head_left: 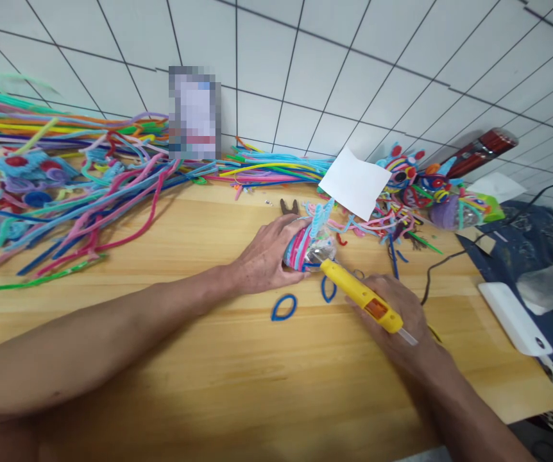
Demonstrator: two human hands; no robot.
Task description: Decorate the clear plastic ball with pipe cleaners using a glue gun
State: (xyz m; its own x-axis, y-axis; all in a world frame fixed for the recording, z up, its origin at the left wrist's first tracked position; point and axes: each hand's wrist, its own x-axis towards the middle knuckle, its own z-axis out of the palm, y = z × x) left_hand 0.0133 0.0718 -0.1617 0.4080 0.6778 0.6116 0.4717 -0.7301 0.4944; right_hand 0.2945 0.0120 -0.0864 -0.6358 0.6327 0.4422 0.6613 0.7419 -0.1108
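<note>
My left hand (269, 256) is wrapped round a clear plastic bottle (322, 247) that lies on its side, banded with pink, purple and blue pipe cleaners. A light blue fuzzy piece stands up from its top. In my right hand (396, 314) is a yellow hot glue gun (360, 295), a clear glue stick poking from its back end. The gun's nozzle meets or nearly meets the bottle's near edge, by a dark blue strip. Below the bottle, a blue pipe cleaner loop (284, 308) lies on the wooden table, and a second blue loop (328, 289) sits under the nozzle.
Heaps of coloured pipe cleaners (88, 186) cover the back left. A white paper square (356, 184), decorated bottle figures (416, 179) and a red flask (483, 151) stand along the tiled wall. A white power bank (516, 319) and a black cable (428, 276) lie at the right.
</note>
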